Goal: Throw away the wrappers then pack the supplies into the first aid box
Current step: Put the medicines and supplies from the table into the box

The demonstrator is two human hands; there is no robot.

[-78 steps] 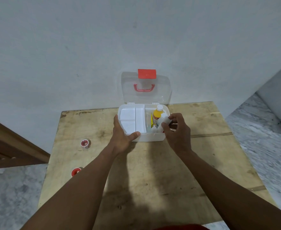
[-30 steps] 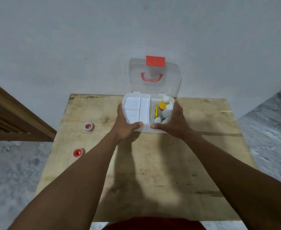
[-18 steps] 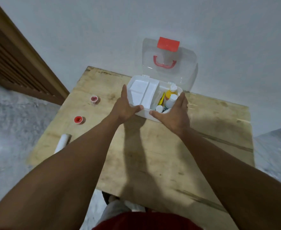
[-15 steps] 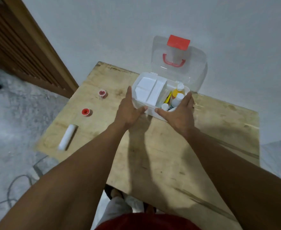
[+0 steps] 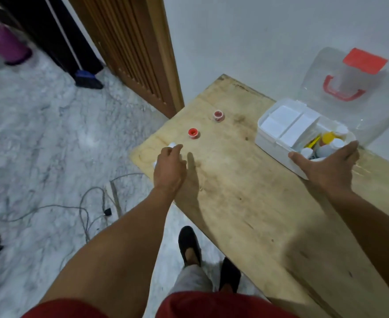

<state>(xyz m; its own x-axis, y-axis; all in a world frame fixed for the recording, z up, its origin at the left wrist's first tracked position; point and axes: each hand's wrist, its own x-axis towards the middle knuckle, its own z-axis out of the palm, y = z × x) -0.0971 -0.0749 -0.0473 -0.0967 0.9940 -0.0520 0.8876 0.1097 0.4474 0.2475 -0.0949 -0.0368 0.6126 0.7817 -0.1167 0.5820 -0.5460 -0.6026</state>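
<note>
The white first aid box [image 5: 267, 137] stands open at the table's far right, its clear lid [image 5: 349, 88] with a red handle leaning on the wall. Inside are a white divided tray [image 5: 285, 125] and several small bottles [image 5: 328, 138]. My right hand [image 5: 328, 167] presses on the box's near right corner, thumb along the front wall. My left hand [image 5: 169, 167] curls over a white roll [image 5: 172, 145] at the table's left edge; most of the roll is hidden. Two small red tape rolls [image 5: 193, 133] [image 5: 218, 115] lie just beyond it.
The wooden table [image 5: 246, 191] ends close to my left hand. A slatted wooden door [image 5: 138, 42] stands at the back left. A cable [image 5: 85, 210] trails over the marble floor. My feet in dark shoes [image 5: 188, 246] are beside the table.
My left hand left the box and moved left onto the white roll at the table's edge. My head turned left, so the box now sits at the far right. The right hand stays on the box.
</note>
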